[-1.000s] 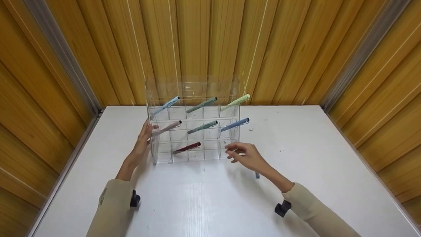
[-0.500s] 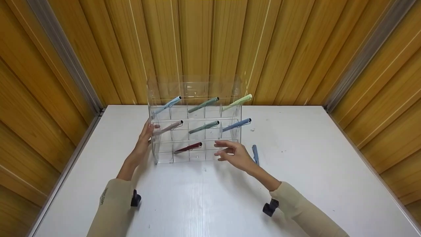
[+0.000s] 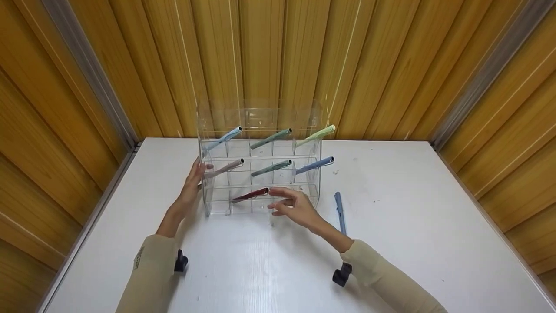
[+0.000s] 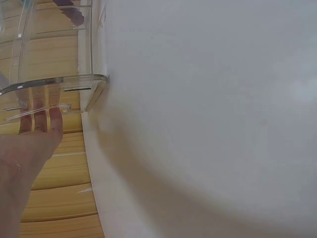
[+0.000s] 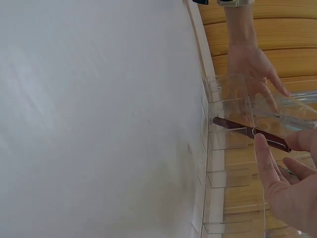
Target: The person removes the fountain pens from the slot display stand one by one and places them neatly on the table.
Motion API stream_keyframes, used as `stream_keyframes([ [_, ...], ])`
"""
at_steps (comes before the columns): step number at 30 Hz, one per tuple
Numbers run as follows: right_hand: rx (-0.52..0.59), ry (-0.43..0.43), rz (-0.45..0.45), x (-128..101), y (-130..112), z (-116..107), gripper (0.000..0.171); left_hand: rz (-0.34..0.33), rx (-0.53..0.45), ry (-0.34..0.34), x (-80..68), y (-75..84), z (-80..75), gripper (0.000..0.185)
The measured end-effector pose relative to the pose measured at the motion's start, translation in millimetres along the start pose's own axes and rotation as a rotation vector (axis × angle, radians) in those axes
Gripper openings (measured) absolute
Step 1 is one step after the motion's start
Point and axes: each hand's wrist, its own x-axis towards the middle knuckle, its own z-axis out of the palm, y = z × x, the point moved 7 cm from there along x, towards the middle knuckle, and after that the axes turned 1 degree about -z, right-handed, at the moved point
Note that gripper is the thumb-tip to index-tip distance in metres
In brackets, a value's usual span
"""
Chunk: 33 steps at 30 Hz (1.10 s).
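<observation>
A clear acrylic rack (image 3: 317, 191) with three rows of compartments stands on the white table (image 3: 412, 208). Pens lean out of it, among them a dark red pen (image 3: 249, 195) in the bottom row. My left hand (image 3: 197, 171) lies flat against the rack's left wall, fingers straight; the left wrist view shows the fingers (image 4: 42, 119) on the wall (image 4: 59, 82). My right hand (image 3: 278, 202) is in front of the bottom row, fingers loosely spread, index tip and thumb at the outer end of the dark red pen (image 5: 237, 127). I see no closed grip there.
A blue pen (image 3: 340, 213) lies loose on the table to the right of the rack. Wooden slat walls (image 3: 391, 65) close in the table on three sides. In the upper rows sit a light blue pen (image 3: 221, 139) and a light green pen (image 3: 315, 135).
My right hand has moved left along the rack's front, from the lower right compartment to the dark red pen, uncovering the blue pen on the table. The left hand has stayed put.
</observation>
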Motion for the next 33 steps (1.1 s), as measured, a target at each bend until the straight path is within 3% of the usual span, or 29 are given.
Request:
stream_keyframes([
  [14, 0.216, 0.01, 0.06, 20, 13, 21, 0.052, -0.007, 0.001, 0.0, 1.1, -1.5, -1.2, 0.066],
  [33, 0.272, 0.094, 0.096, 33, 25, 41, 0.039, -0.024, -0.027, -0.019, -2.0, 2.1, 1.0, 0.067],
])
